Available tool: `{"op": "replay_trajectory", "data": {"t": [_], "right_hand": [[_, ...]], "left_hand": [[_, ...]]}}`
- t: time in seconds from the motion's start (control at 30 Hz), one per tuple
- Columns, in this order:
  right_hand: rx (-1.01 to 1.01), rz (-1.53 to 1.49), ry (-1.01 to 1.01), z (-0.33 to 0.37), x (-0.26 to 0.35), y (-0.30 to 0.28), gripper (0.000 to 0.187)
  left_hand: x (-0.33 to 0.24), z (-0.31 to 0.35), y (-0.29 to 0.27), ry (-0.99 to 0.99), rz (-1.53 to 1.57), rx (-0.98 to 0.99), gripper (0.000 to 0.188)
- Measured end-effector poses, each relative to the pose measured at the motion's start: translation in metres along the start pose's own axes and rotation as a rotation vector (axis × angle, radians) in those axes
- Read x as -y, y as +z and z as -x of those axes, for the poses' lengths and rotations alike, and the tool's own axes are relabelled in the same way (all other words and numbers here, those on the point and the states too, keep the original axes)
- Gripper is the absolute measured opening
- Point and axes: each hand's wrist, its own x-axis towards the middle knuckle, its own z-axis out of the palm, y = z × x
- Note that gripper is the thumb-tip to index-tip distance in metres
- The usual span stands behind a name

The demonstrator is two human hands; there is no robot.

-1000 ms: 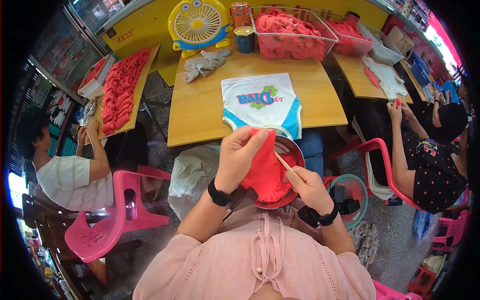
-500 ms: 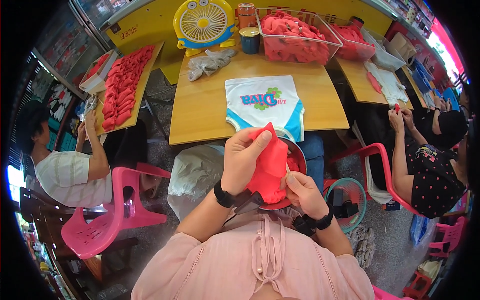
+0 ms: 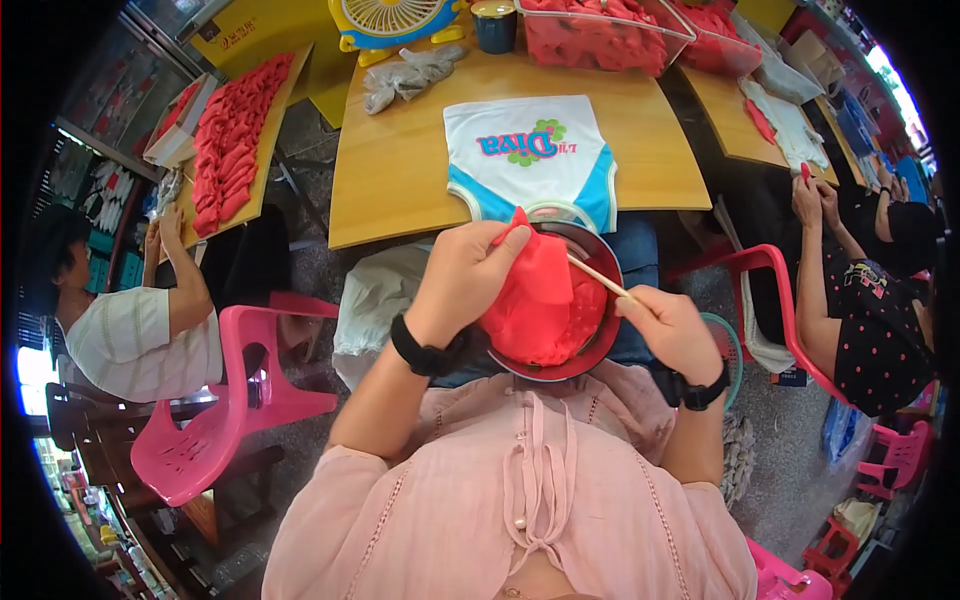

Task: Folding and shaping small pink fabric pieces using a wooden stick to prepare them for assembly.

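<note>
In my left hand (image 3: 462, 280), thumb and fingers pinch the tip of a soft red fabric piece (image 3: 545, 272) and hold it up over a round bowl. My right hand (image 3: 682, 328) grips one end of a thin wooden stick (image 3: 594, 272), whose far end points at the upper part of the red piece. Whether the tip touches the fabric I cannot tell. The bowl (image 3: 603, 345), red inside, rests at my lap with more red fabric in it. Just beyond it, a white and blue printed garment (image 3: 530, 115) lies flat at the table's near edge.
On the wooden table (image 3: 390, 190) stand a yellow-blue fan (image 3: 395, 22), a dark cup (image 3: 494, 30), grey plastic bags (image 3: 412, 75) and a clear bin (image 3: 600, 40) of red pieces. People sit working at both sides on pink chairs (image 3: 235, 390). A white sack (image 3: 375, 300) sits left of my lap.
My right hand has drawn back to the right, away from the red piece, and more of the stick shows. My left hand has moved slightly left and down. The whole view has tilted downward.
</note>
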Motion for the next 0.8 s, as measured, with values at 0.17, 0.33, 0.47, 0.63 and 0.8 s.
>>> {"op": "replay_trajectory", "data": {"t": [0.17, 0.33, 0.47, 0.63, 0.8], "right_hand": [[-0.089, 0.125, 0.151, 0.009, -0.009, -0.026, 0.022], [-0.101, 0.056, 0.173, 0.013, -0.007, -0.031, 0.023], [-0.093, -0.09, 0.155, 0.012, -0.002, -0.024, 0.024], [-0.078, -0.396, 0.125, 0.002, 0.003, 0.008, 0.025], [0.004, -0.456, 0.076, -0.021, 0.019, 0.032, 0.025]], "left_hand": [[-0.005, -0.003, 0.0, 0.325, -0.574, 0.041, 0.025], [0.007, 0.017, 0.019, 0.361, -0.794, 0.463, 0.028], [0.019, 0.019, 0.019, 0.296, -0.964, 0.629, 0.022], [0.015, 0.018, 0.018, 0.317, -0.707, 0.586, 0.019], [-0.012, 0.01, 0.004, 0.072, -0.073, 0.359, 0.011]]}}
